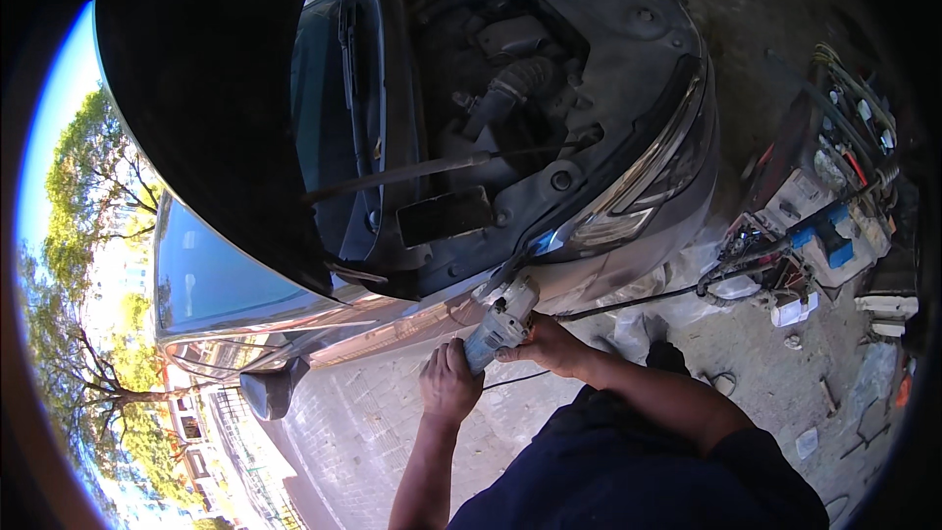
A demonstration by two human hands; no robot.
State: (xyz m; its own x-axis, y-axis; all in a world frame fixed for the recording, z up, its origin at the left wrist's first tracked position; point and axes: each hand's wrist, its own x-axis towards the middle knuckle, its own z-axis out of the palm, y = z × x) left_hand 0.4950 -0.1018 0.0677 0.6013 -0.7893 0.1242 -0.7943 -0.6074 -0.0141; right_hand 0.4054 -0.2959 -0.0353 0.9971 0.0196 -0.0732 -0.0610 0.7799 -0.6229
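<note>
Both my hands are closed on a grey-white and blue angle grinder [498, 326], held at the side of a car by the front fender [417, 327]. My left hand [450, 383] wraps the rear of the tool's body. Nearer its head, my right hand [551, 347] grips from the other side. The grinder's head points toward the fender edge behind the headlight [613, 221]; its disc is hard to make out, and I cannot tell whether it touches the panel. A thin dark cord [517, 379] shows below the tool.
The raised hood [216, 108] overhangs the engine bay [500, 69], where a dark rectangular object [444, 216] lies on the edge. A side mirror [273, 390] sticks out at left. At right, a cluttered pile with a blue-and-white container [832, 243] stands near a long black hose [638, 299].
</note>
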